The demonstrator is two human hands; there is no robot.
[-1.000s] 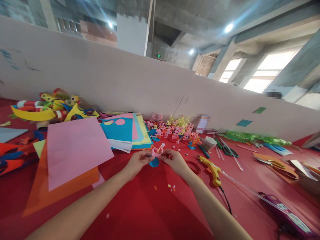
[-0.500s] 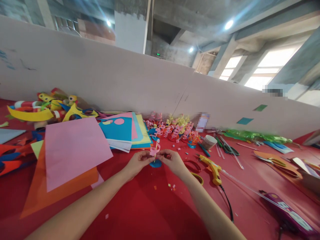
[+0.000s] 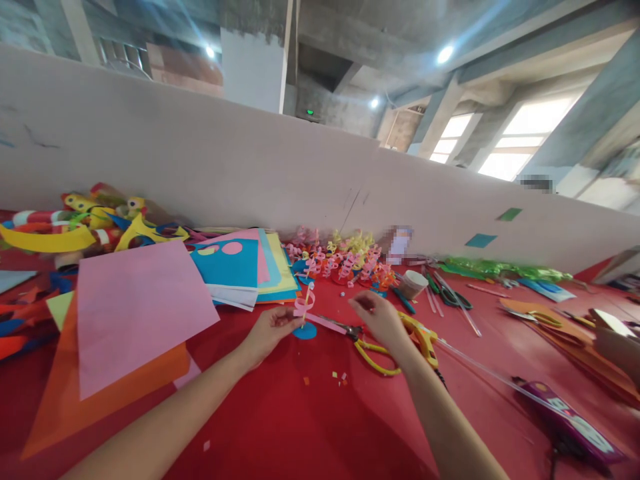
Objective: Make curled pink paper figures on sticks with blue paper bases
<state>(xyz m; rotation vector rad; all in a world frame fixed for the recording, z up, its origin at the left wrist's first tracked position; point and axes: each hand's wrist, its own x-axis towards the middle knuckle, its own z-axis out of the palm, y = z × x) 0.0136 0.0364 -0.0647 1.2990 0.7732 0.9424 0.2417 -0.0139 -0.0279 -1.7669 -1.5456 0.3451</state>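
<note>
Paper curl: pink paper curl (image 3: pixel 303 303) on a thin stick, upright, pinched at its base, standing over a blue paper disc (image 3: pixel 305 331) on the red worktop (image 3: pixel 310 427)
Left hand: left hand (image 3: pixel 267 329) closed around the foot of the curl, fingertips touching it, just left of the disc
Right hand: right hand (image 3: pixel 383 319) apart from the curl, off to its right, fingers loosely bent and holding nothing that shows
Scissors: yellow-handled scissors (image 3: pixel 367 343) lying flat between the two hands, blades pointing toward the curl, handles under the right wrist
Glue gun: yellow glue gun (image 3: pixel 424 337) just beyond the right hand
Behind: heap of finished curls (image 3: pixel 345 260) by the wall, near the curl
Left side: pink sheet (image 3: pixel 137 307) over an orange sheet (image 3: pixel 75 407), stacked coloured paper (image 3: pixel 240 267) beside them
</note>
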